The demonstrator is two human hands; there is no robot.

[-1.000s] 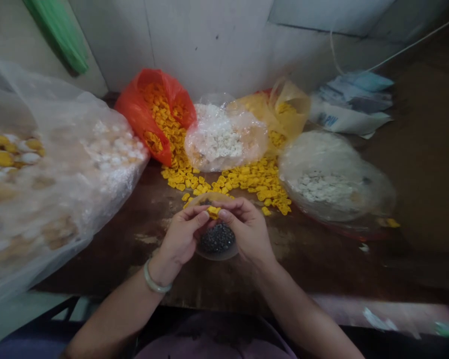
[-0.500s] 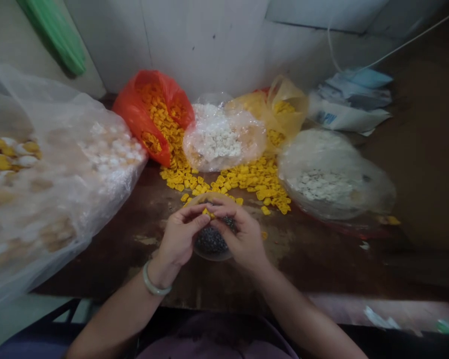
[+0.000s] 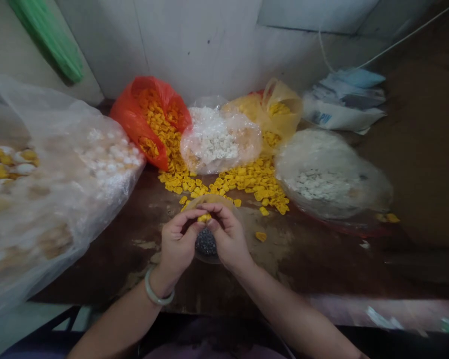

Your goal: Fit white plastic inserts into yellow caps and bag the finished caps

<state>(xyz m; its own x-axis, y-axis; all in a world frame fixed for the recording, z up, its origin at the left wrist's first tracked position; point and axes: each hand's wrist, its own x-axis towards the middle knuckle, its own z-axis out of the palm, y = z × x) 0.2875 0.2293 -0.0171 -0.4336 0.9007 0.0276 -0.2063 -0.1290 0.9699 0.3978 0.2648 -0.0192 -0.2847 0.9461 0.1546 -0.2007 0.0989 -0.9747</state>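
Note:
Between the fingertips of both hands is a small yellow plastic piece (image 3: 204, 218). My left hand (image 3: 179, 244) pinches it from the left, thumb and fingers closed. From the other side my right hand (image 3: 227, 238) grips the same piece with thumb and fingertips. Directly below the hands stands a round clear bowl (image 3: 208, 260) holding small dark grains (image 3: 205, 243); the hands cover part of it. Beyond the bowl lies a loose spread of yellow plastic pieces (image 3: 252, 179). One single yellow piece (image 3: 261, 236) rests right of my right hand.
A large clear bag (image 3: 78, 199) of white and yellow pieces fills the left. At the back sit a red bag (image 3: 125, 112) of yellow pieces, a clear bag (image 3: 220, 139) of white pieces and a yellowish bag (image 3: 288, 119). Another clear bag (image 3: 329, 174) stands right on the brown table (image 3: 314, 264).
My right hand has drawn in closer to my left, and the yellow piece sits a little lower and further left. The single piece on the right is now uncovered. The view has shifted slightly.

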